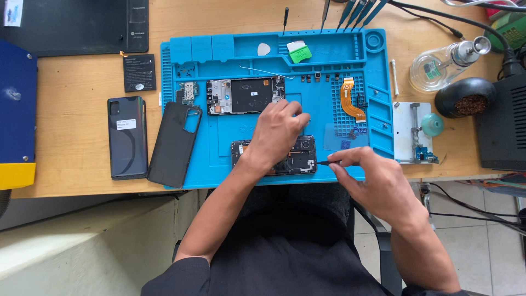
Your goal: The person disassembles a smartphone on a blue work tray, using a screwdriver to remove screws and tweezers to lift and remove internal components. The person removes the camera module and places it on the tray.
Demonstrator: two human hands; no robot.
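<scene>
Wooden bench [71, 137] carrying blue repair mat [230, 164]. Opened phone [298, 159] lying near mat's front edge, long axis running left-right. Left hand [279, 131] pressing spread fingers on it; right hand [378, 178] pinching thin black tool [329, 162], approaching phone's right end.

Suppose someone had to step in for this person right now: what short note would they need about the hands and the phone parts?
Left hand: pressed flat on the opened phone at the blue mat's front edge, steadying it.
Right hand: fingers pinch a thin dark tool whose tip is at the phone's right end.
Done: back is off, the insides are exposed. A stripped frame, small board and orange flex cable lie on the mat; a battery, black case and another dark phone lie to the left.
Left: the opened phone's internal parts are in place.
</scene>
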